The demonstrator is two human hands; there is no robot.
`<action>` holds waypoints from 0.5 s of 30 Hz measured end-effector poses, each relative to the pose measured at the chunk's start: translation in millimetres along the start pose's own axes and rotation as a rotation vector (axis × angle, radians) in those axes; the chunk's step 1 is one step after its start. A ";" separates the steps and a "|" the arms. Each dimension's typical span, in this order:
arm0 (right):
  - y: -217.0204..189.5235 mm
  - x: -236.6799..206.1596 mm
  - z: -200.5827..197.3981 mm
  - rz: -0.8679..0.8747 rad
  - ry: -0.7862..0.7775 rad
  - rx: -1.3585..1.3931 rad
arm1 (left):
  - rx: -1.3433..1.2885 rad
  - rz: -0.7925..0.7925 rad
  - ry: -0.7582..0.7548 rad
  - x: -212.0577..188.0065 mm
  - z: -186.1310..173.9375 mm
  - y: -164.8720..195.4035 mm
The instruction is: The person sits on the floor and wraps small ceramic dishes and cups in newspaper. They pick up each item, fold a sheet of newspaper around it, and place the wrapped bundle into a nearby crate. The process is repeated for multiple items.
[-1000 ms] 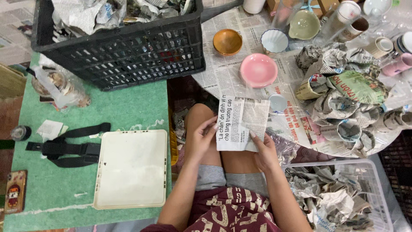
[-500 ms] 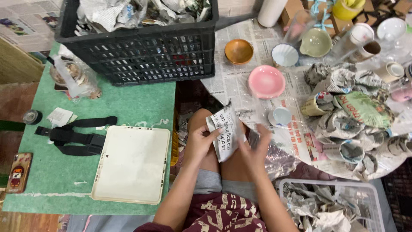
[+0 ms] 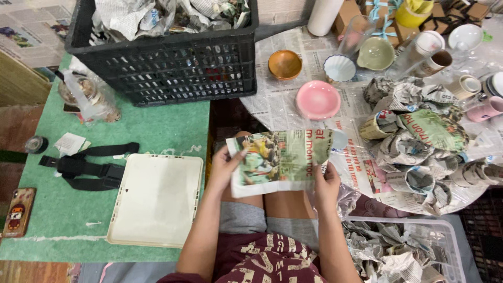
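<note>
A sheet of newspaper (image 3: 280, 160) with a green and colourful printed picture is spread flat above my knees. My left hand (image 3: 226, 166) grips its left edge, and my right hand (image 3: 326, 183) holds its lower right corner. Just beyond the sheet, a pink bowl (image 3: 317, 99) rests on a newspaper-covered round table (image 3: 272, 99). Several items wrapped in crumpled newspaper (image 3: 419, 131) lie to the right of my hands on that table.
A black crate (image 3: 167, 68) full of crumpled paper stands at the back left on a green mat (image 3: 146, 126). A white tray (image 3: 157, 199), a black strap (image 3: 84, 167) and a phone (image 3: 17, 212) lie on the mat. An orange bowl (image 3: 284, 64), a white bowl (image 3: 339, 68), cups and a clear bin (image 3: 419, 251) of paper are nearby.
The newspaper sheet has been turned and opened out from a narrow, folded piece to a wide flat sheet showing a colour picture. My hands have moved apart to its edges.
</note>
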State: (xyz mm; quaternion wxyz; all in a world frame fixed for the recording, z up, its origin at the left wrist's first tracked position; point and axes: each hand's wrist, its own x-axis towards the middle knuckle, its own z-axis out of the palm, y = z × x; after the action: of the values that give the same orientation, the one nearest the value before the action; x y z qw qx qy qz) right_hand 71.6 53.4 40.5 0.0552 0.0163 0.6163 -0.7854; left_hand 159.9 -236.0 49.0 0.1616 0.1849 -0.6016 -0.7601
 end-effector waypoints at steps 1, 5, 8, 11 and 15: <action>1.1 3.4 -10.0 -0.006 -0.002 -0.056 | -0.014 -0.020 -0.005 -0.9 -3.0 4.5; 9.5 17.3 -28.7 0.030 -0.005 -0.242 | -0.021 -0.059 -0.053 -1.3 -12.0 11.3; 13.1 26.2 -24.5 -0.054 -0.005 -0.258 | 0.128 -0.049 -0.041 -0.6 -11.8 5.3; 10.0 33.1 -12.5 -0.442 0.110 -0.611 | 0.240 -0.004 0.030 -1.8 -8.1 -2.2; 0.7 48.4 -8.2 -0.576 0.119 -0.998 | 0.465 0.132 0.117 -1.0 -3.3 -6.8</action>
State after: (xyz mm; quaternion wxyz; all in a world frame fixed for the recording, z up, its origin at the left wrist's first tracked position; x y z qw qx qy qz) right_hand 23.3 58.0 33.3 -0.1946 -0.1359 0.8936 -0.3809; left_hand 162.2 -236.9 41.8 0.1985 0.2211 -0.7607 -0.5772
